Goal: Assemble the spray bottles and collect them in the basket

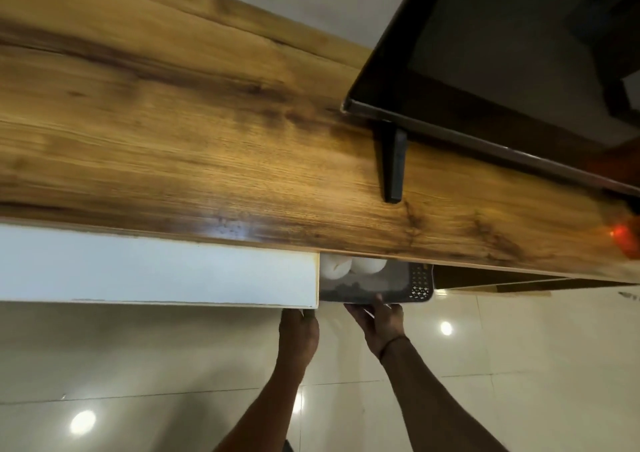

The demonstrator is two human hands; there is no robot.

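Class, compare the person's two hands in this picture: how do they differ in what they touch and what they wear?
The left hand grips the white cabinet door at its edge; the right hand holds the basket by its rim. The right wrist wears a thin band; the left is bare. Both reach below the wooden countertop.

A grey plastic basket [398,283] with a lattice-patterned wall sits low in the view at about six o'clock, partly hidden under the wooden tabletop [207,140]. Inside, at its eleven o'clock corner, two white rounded bottles [349,267] lie touching each other.
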